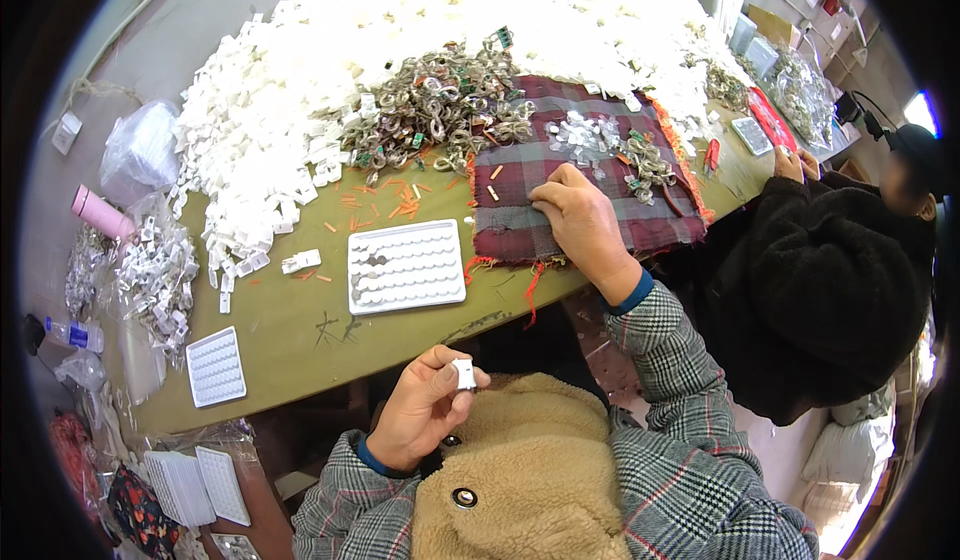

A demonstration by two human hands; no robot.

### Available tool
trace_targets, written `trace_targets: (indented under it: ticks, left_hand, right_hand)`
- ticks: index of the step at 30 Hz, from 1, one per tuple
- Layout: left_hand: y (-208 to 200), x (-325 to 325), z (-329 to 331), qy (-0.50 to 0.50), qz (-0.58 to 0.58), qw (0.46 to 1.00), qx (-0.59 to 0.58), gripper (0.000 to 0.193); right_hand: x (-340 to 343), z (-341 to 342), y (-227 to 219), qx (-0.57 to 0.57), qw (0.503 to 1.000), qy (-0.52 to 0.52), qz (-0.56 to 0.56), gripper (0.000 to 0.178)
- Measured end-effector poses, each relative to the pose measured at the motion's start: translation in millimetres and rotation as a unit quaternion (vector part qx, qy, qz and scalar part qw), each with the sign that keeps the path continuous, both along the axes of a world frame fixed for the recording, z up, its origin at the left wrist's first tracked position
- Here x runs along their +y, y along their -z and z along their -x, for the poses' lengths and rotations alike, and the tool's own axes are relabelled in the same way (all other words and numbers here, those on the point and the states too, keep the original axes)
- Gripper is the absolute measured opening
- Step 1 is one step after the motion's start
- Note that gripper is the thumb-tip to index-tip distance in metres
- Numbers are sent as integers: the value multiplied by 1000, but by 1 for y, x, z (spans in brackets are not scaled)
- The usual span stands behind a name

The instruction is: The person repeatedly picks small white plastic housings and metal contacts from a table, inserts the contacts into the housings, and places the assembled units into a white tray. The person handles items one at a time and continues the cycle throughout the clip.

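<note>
In front of my chest, my left hand [412, 412] pinches a small white plastic housing [464, 373] between thumb and fingers. My right hand [583, 222] reaches over a dark red and grey plaid cloth [640, 228], its thumb and fingertips drawn together. Whatever lies between those fingertips is too small or hidden to make out. Just beyond them on the cloth is a scatter of small clear pieces [583, 138]. Right of these sits a small heap of coiled wires [648, 165]. A white ribbed tray [425, 250], left of the cloth, carries a few small round dark pieces.
A huge mound of white plastic housings [280, 90] covers the far table. Before it lies a pile of coiled cables with green boards [440, 100]. Orange strips [405, 205] are strewn nearby. A second tray [215, 368] is at left. A co-worker in black [810, 290] sits at right.
</note>
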State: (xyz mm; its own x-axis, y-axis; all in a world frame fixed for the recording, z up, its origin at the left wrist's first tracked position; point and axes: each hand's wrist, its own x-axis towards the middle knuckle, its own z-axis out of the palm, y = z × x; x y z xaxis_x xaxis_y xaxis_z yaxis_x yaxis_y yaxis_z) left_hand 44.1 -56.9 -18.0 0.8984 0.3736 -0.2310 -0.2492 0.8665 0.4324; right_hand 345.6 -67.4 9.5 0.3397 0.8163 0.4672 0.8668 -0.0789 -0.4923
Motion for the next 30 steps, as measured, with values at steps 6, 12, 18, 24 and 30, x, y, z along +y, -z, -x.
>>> trace_targets:
  ticks: [6, 12, 18, 24, 30]
  left_hand:
    - [-12, -3, 7, -69, -8, 998, -3, 21]
    - [-26, -10, 18, -114, -88, 989, -34, 24]
    - [-34, -19, 23, -152, -131, 979, -31, 23]
    - [-29, -22, 24, -184, -142, 973, -4, 23]
    - [-22, -17, 26, -193, -125, 973, 18, 22]
  right_hand:
    - [-25, 46, -25, 298, 946, -83, -93, 3]
    - [-62, 134, -33, 393, 879, -271, -21, 6]
    - [-66, 156, -38, 271, 923, -266, -56, 11]
    - [-68, 161, -30, 164, 944, -273, -92, 14]
    - [-59, 163, -22, 279, 927, -246, -46, 12]
